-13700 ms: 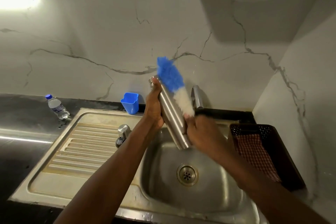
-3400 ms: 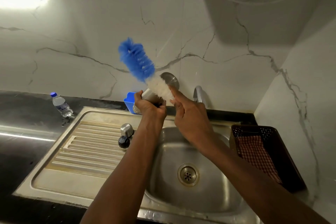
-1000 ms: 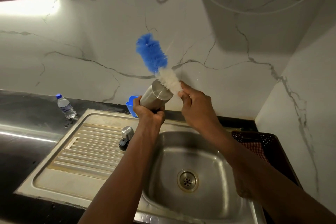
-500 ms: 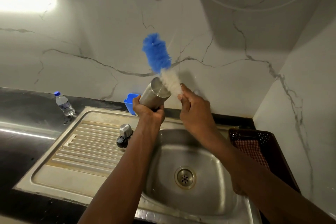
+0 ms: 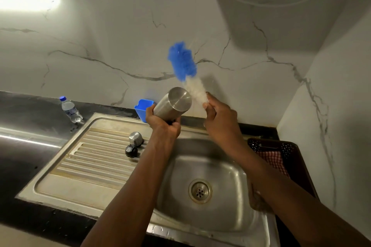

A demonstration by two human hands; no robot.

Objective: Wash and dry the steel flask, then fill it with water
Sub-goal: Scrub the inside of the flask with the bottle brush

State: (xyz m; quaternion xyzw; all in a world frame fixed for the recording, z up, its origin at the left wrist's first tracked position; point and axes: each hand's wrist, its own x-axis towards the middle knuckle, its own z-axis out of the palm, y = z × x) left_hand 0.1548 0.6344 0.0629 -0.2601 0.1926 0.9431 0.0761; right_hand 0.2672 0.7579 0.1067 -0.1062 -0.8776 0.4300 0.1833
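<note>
Left hand [image 5: 163, 123] grips steel flask [image 5: 173, 104], base up; right hand [image 5: 220, 120] clasps brush [image 5: 183, 64], bristles now off the base, beside its rim. Scrubbing probably ending; rinse next.

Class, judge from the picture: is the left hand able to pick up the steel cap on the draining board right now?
Probably not yet: the left hand grips the steel flask. The way looks free, though; the steel cap lies uncovered on the draining board, near that hand.

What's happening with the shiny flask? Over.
Left grip holds silver steel flask, base tilted up. Right grip holds blue-and-white bristle brush beside it. Nothing blocking.
</note>
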